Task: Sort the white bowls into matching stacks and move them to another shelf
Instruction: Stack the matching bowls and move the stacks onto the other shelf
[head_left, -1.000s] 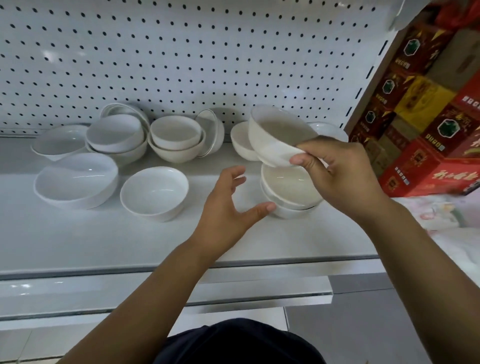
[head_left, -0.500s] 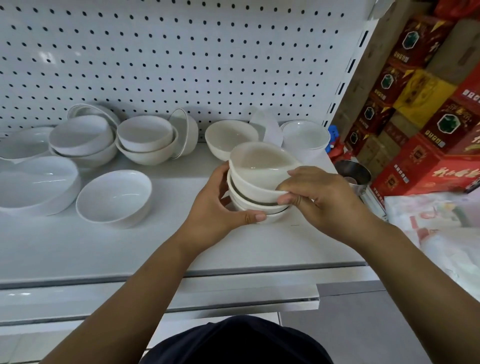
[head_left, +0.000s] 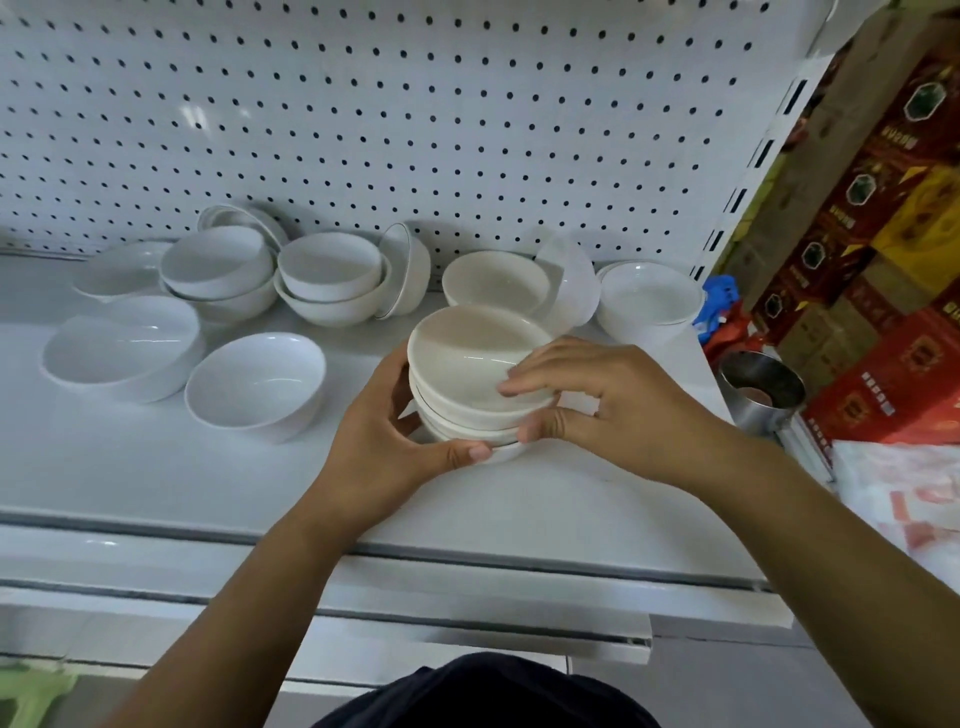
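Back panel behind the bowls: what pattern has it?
The back panel is white with rows of small dark holes; head view.

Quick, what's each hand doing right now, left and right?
Left hand: grips the short stack of glossy off-white round bowls, curled round its left side.
Right hand: pinches that stack at its right rim, fingers over, thumb outside.

White shelf (head_left: 156, 467), scattered white bowls (head_left: 254, 384), one stack (head_left: 478, 395) near front
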